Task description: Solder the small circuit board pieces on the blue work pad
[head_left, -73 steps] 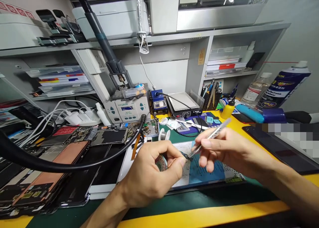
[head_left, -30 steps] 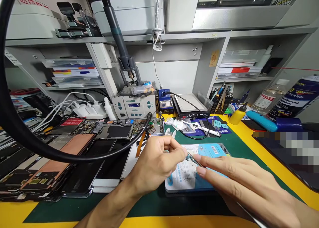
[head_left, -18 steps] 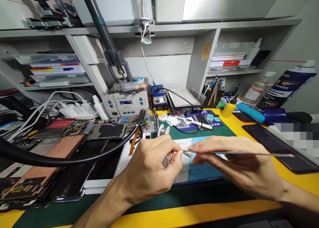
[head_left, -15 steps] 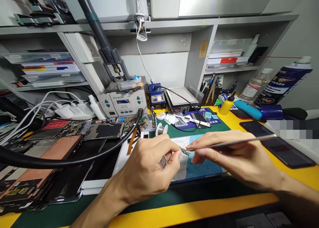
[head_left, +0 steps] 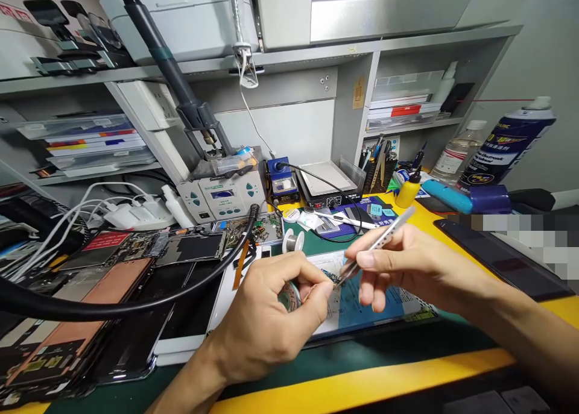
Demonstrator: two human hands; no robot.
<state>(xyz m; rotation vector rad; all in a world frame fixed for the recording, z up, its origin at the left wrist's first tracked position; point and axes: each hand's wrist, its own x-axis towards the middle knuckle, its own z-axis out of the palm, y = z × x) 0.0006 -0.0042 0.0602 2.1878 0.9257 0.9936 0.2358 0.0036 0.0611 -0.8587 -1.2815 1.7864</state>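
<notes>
My left hand [head_left: 280, 308] is closed round a small round spool of desoldering braid [head_left: 289, 296], its thumb and forefinger pinched together at the front. Much of the spool is hidden by the fingers. Between thumb and fingers of my right hand [head_left: 389, 260] is a pair of metal tweezers [head_left: 384, 233] with holes along the handle, slanting down to the left. Their tips meet the left fingertips beside a small circuit board [head_left: 331, 275]. That board is partly covered by my fingers, above a blue and white repair mat [head_left: 362, 308].
Phone parts [head_left: 90, 305] are stacked at left, with a thick black hose [head_left: 181, 305] crossing them. A solder reel [head_left: 293, 241] stands behind my left hand. Further back are a hot-air station [head_left: 221, 194], a soldering station [head_left: 281, 179] and a heating plate [head_left: 332, 185]. A black phone [head_left: 497, 254] lies at right.
My right hand has turned the tweezers from nearly level to a steep slant, tips down at the left fingertips. The left hand keeps its pinch on the spool. The view has shifted slightly.
</notes>
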